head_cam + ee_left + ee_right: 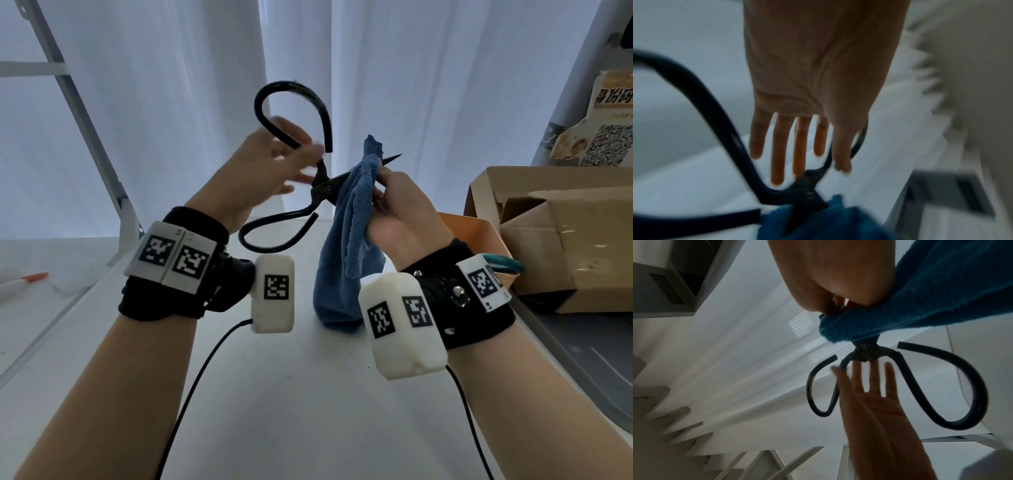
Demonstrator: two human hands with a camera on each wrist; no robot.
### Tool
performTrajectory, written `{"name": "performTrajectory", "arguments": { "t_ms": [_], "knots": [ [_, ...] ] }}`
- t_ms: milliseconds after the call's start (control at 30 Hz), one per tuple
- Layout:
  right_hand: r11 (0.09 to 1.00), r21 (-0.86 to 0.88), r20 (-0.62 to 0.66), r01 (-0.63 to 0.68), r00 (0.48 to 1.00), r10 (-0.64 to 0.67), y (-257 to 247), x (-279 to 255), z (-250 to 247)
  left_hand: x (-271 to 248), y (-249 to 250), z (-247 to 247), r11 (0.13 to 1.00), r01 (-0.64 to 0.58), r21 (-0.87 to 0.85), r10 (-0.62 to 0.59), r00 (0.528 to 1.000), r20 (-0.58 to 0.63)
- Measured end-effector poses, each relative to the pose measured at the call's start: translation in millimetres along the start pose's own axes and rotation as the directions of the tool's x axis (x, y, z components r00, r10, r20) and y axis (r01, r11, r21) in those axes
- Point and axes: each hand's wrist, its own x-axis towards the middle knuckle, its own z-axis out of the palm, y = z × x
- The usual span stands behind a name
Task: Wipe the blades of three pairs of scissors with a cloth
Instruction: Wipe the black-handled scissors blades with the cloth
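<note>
Large black scissors (323,181) with wide loop handles hang in the air over the white table (291,394). A blue cloth (346,246) is wrapped round their blades, and only the blade tip (394,158) pokes out. My right hand (380,178) pinches the cloth around the blades. My left hand (294,164) is blurred, its fingers (778,154) straight and spread, touching the scissors (715,113) near the pivot between the handles. From the right wrist the pivot (865,345) shows just below the cloth (920,296), with the left hand (869,402) flat behind it.
An orange tray (469,233) at the right holds a teal scissors handle (507,265). Cardboard boxes (565,240) stand beyond it. An orange-capped marker (24,282) lies far left. A metal frame (85,113) and white curtains stand behind. Black cables (191,387) trail from my wrists.
</note>
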Motion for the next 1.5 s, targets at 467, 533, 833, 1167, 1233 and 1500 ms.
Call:
{"name": "performTrajectory", "arguments": {
  "t_ms": [467, 533, 833, 1167, 1233, 1500],
  "knots": [
    [1.0, -0.024, 0.054, 0.012, 0.998, -0.011, -19, -19, -1, 0, -7, -1, 0.971, -0.039, 0.238, 0.017, 0.995, 0.095],
    [0.999, -0.018, -0.033, 0.04, 0.999, -0.04, -25, -21, -3, 0, -7, -4, 0.95, -0.032, 0.31, 0.02, 0.999, 0.042],
    [0.765, -0.418, 0.104, 0.489, 0.863, -0.495, -25, -37, 7, 1, -9, 1, 0.882, -0.042, 0.47, 0.008, 0.997, 0.073],
    [0.187, -0.825, 0.444, 0.533, 0.817, -0.367, -4, -29, 2, 1, 1, 1, 0.844, -0.184, 0.504, 0.132, 0.982, 0.137],
    [0.202, -0.825, 0.423, 0.528, 0.814, -0.398, -4, -28, 1, 1, 2, 2, 0.841, -0.199, 0.503, 0.137, 0.978, 0.157],
    [0.302, -0.803, 0.404, 0.514, 0.841, -0.359, -16, -26, -6, -1, 2, -4, 0.863, -0.158, 0.48, 0.079, 0.98, 0.181]
  ]
}}
